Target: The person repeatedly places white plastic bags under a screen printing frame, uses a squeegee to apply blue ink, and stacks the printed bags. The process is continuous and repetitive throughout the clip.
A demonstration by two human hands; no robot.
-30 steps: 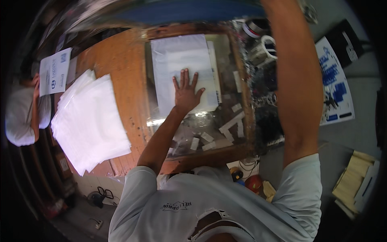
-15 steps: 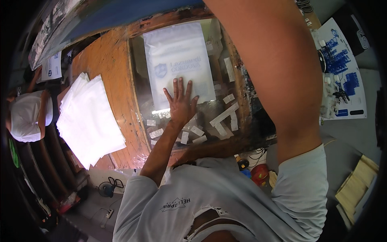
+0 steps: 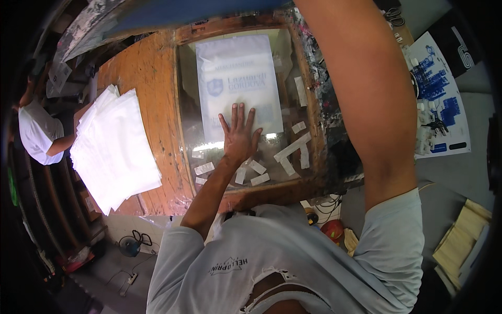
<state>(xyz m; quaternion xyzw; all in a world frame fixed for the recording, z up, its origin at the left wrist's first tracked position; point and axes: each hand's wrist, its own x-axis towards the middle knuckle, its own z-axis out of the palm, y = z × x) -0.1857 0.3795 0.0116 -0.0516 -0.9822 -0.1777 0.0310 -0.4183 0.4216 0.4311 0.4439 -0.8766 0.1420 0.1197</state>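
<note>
My left hand (image 3: 240, 140) lies flat, fingers spread, on the lower edge of a thin white sheet or bag (image 3: 238, 55). Faint blue lettering and a shield shape show on it. Beneath is a glass panel (image 3: 209, 180) set in a wooden table, with short strips of pale tape (image 3: 293, 148) stuck around the sheet. My right arm (image 3: 366, 78) is raised and reaches past the top edge, so the right hand is out of view. A blue screen in a frame (image 3: 157, 13) tilts up beyond the table's far side.
A fanned stack of white sheets (image 3: 117, 152) sits on the wooden board (image 3: 164, 104) to the left. Beyond it is another person (image 3: 42, 133), an arm toward the stack. At right lies a blue-printed sheet (image 3: 444, 99) with small bottles; a fan (image 3: 129, 246) stands on the floor.
The whole view has shifted slightly, and the blue print looks clearer. My left hand stays flat on the sheet. The person at left has changed posture, an arm now nearer the stack.
</note>
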